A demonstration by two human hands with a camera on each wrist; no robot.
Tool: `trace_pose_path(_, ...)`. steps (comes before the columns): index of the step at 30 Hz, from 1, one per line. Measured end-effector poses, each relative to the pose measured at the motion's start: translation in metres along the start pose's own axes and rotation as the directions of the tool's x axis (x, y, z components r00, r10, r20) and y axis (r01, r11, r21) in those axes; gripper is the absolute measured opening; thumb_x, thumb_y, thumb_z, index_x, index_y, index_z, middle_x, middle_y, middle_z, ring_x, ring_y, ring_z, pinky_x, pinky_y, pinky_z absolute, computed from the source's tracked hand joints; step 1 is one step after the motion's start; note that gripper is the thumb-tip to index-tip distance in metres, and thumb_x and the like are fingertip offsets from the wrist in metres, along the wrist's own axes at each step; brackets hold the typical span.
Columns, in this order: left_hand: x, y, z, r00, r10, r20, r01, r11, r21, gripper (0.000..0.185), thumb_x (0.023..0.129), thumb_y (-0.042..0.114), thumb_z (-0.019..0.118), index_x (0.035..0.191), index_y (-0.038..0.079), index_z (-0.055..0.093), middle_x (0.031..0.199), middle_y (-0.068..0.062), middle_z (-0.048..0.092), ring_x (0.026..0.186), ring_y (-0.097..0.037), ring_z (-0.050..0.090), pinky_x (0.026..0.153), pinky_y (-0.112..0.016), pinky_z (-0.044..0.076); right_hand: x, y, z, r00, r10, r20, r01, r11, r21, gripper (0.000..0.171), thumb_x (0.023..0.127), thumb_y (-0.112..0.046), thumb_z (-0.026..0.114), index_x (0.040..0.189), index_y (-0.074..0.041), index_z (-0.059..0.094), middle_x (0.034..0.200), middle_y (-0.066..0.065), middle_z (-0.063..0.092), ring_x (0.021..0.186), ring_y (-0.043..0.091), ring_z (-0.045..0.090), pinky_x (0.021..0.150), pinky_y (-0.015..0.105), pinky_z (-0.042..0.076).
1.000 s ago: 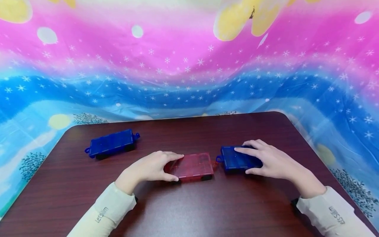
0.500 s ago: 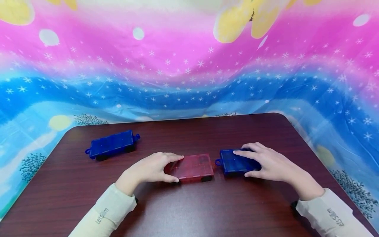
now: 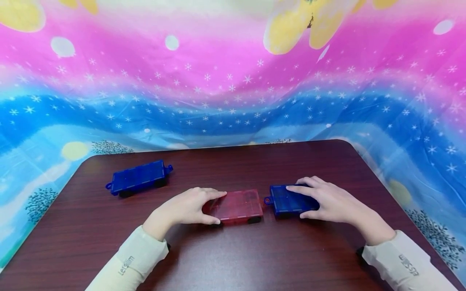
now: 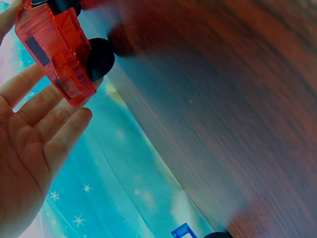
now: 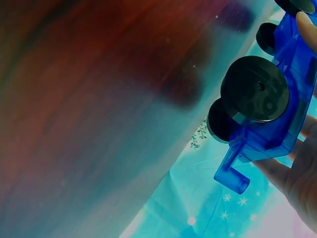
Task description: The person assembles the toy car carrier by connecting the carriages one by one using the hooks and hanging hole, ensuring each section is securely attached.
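In the head view my left hand holds a see-through red toy train car base by its left end, thumb on the near side and fingers on the far side. My right hand grips a see-through blue toy car base by its right end. The blue base's left ring meets the red base's right end, where a little red shows in the ring. Whether they are linked cannot be told. In the right wrist view, black wheels and a blue hook show at the held end.
Another blue car base stands at the back left of the dark wooden table, with a ring at its left end and a hook at its right. A printed cloth hangs behind and around the table.
My right hand has lowered the blue base slightly and moved it a little left. Its ring now covers the red base's end, which showed beside it before. The left hand holds its place.
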State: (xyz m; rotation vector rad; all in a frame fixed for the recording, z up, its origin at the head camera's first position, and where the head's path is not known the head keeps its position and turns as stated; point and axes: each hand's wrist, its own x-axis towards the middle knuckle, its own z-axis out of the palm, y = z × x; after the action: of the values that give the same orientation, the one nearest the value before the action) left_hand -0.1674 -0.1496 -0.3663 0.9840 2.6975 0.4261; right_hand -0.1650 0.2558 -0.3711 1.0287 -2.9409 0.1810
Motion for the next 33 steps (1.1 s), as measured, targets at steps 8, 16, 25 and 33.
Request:
trace_pose_path(8, 0.0, 0.0, 0.001, 1.0, 0.016, -0.005, -0.016, 1.0, -0.001, 0.075, 0.084, 0.051, 0.074, 0.147, 0.015, 0.051, 0.146, -0.007, 0.056, 0.132, -0.026, 0.055, 0.108, -0.046, 0.046, 0.001, -0.001, 0.001, 1.0, 0.009, 0.019, -0.009, 1.0, -0.007, 0.074, 0.079, -0.047, 0.081, 0.145, -0.034, 0.052, 0.137, 0.007, 0.056, 0.122, 0.027, 0.054, 0.087, 0.048, 0.056)
trace_pose_path(16, 0.0, 0.0, 0.0, 1.0, 0.002, 0.002, -0.002, 1.0, -0.009, 0.075, 0.084, 0.051, 0.074, 0.147, 0.017, 0.05, 0.147, -0.006, 0.055, 0.133, -0.025, 0.055, 0.109, -0.046, 0.046, 0.0, -0.001, -0.001, 0.999, 0.023, 0.046, -0.023, 1.0, 0.008, 0.073, 0.08, -0.045, 0.081, 0.146, -0.033, 0.051, 0.138, 0.009, 0.056, 0.124, 0.03, 0.054, 0.087, 0.05, 0.056)
trace_pose_path(25, 0.002, 0.001, -0.002, 1.0, 0.021, -0.005, -0.021, 1.0, -0.006, 0.074, 0.085, 0.05, 0.074, 0.147, 0.016, 0.05, 0.147, -0.007, 0.055, 0.133, -0.025, 0.055, 0.109, -0.046, 0.046, 0.005, -0.005, -0.018, 0.997, 0.043, 0.066, -0.046, 0.998, 0.044, 0.074, 0.079, -0.045, 0.081, 0.145, -0.028, 0.052, 0.141, 0.008, 0.055, 0.127, 0.032, 0.053, 0.092, 0.052, 0.055)
trace_pose_path(33, 0.0, 0.002, -0.002, 1.0, 0.021, 0.009, -0.022, 1.0, 0.014, 0.076, 0.086, 0.052, 0.072, 0.148, 0.016, 0.049, 0.148, -0.007, 0.053, 0.136, -0.027, 0.052, 0.111, -0.048, 0.044, 0.02, -0.016, -0.026, 0.999, 0.023, 0.037, -0.027, 0.994, 0.103, 0.077, 0.08, -0.047, 0.08, 0.147, -0.025, 0.05, 0.147, 0.007, 0.052, 0.133, 0.033, 0.049, 0.099, 0.054, 0.051)
